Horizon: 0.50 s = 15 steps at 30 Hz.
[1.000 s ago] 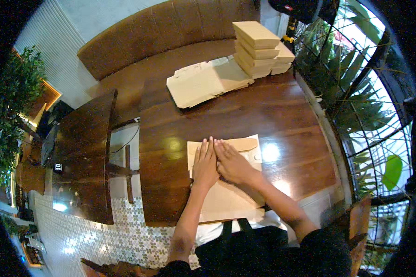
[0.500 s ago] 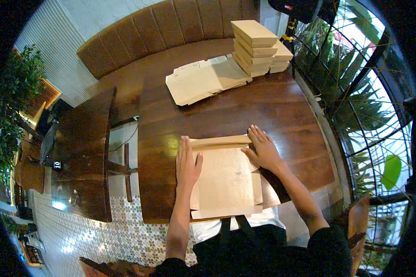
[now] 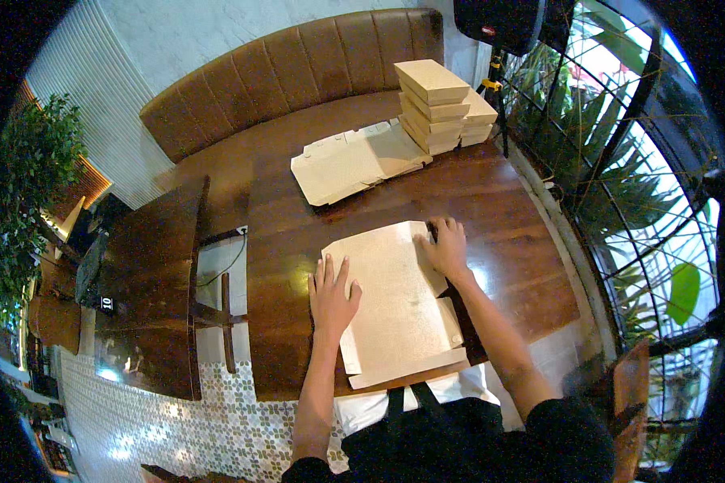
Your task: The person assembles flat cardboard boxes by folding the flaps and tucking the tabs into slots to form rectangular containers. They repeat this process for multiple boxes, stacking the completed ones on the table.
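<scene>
A flat, unfolded brown cardboard box (image 3: 391, 302) lies on the wooden table in front of me, its near flap along the table's front edge. My left hand (image 3: 332, 302) rests on its left side, fingers spread and pointing away from me. At the far right corner is my right hand (image 3: 445, 251), with its thumb on the cardboard and its slightly bent fingers just past the edge; thumb and fingers are apart. The box's far flap now lies stretched out flat between the hands.
Farther back on the table (image 3: 507, 241) lie more flat cardboard box blanks (image 3: 354, 165), beside a stack of folded boxes (image 3: 432, 84). A brown padded bench (image 3: 290, 72) runs behind. A window grille (image 3: 620, 201) stands to the right, another dark table (image 3: 149, 298) to the left.
The far flap, which stood folded up between my hands, has come down flat. My left hand has opened from an upright edge grip to spread fingers; my right fingers have bent.
</scene>
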Each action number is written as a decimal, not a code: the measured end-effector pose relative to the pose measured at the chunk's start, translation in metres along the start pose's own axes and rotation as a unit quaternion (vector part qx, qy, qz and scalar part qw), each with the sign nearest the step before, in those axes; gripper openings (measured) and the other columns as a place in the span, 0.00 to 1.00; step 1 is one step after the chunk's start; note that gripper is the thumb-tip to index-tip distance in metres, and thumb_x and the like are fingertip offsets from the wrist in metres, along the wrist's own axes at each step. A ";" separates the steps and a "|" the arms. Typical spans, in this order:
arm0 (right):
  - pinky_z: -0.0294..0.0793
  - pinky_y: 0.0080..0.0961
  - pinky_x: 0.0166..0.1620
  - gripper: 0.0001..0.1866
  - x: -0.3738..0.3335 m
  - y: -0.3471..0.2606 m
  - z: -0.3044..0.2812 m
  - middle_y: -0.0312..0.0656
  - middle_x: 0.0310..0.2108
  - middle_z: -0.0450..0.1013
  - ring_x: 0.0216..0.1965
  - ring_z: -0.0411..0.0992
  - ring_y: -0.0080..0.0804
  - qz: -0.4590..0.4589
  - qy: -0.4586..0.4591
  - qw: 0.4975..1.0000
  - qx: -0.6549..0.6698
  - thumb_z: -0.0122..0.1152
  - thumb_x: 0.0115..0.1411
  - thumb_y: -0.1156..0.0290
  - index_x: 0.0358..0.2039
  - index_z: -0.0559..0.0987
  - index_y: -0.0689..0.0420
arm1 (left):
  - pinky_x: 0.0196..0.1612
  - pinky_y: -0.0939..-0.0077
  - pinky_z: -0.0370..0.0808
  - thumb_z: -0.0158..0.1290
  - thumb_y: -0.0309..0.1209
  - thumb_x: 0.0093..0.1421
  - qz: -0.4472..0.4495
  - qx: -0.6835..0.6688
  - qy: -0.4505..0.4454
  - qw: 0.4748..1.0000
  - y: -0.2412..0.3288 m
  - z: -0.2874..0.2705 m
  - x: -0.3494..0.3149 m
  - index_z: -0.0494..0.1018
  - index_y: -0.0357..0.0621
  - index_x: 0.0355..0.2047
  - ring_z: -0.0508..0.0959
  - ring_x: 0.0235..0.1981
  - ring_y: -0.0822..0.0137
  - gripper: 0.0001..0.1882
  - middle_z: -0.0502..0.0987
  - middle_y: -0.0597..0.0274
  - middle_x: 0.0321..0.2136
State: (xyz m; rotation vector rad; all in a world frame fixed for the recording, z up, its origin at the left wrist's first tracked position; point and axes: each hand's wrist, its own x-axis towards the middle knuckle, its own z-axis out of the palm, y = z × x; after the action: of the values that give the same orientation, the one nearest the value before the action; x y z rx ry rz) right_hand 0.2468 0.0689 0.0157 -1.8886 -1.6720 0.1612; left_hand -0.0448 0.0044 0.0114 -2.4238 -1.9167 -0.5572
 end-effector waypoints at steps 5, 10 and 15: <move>0.57 0.58 0.68 0.28 -0.043 -0.003 -0.016 0.53 0.57 0.74 0.63 0.67 0.56 -0.009 -0.046 0.998 -0.047 0.73 0.58 0.52 0.54 0.81 0.56 | 0.70 0.35 0.60 0.53 0.49 0.70 -0.110 0.074 -0.091 0.987 0.022 -0.018 -0.005 0.67 0.46 0.71 0.69 0.66 0.45 0.34 0.71 0.44 0.65; 0.51 0.59 0.71 0.18 -0.015 -0.018 -0.026 0.43 0.50 0.79 0.60 0.73 0.45 -0.116 -0.114 0.985 0.062 0.71 0.59 0.65 0.50 0.82 0.51 | 0.63 0.41 0.69 0.51 0.54 0.70 -0.032 0.085 -0.285 0.954 0.072 -0.083 -0.036 0.69 0.43 0.69 0.79 0.55 0.44 0.36 0.80 0.40 0.52; 0.64 0.49 0.69 0.12 -0.024 -0.042 -0.005 0.40 0.49 0.82 0.53 0.78 0.43 -0.300 -0.169 0.932 0.115 0.66 0.60 0.75 0.44 0.84 0.50 | 0.58 0.52 0.75 0.49 0.53 0.71 -0.042 -0.044 -0.393 0.918 0.070 -0.134 -0.033 0.69 0.43 0.68 0.83 0.51 0.45 0.34 0.83 0.36 0.47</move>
State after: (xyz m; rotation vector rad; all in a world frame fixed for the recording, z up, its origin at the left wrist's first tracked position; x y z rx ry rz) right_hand 0.2083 0.0454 0.0340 -1.1545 -2.2722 0.4252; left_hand -0.0213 -0.0734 0.1427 -2.9089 -2.2607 0.4391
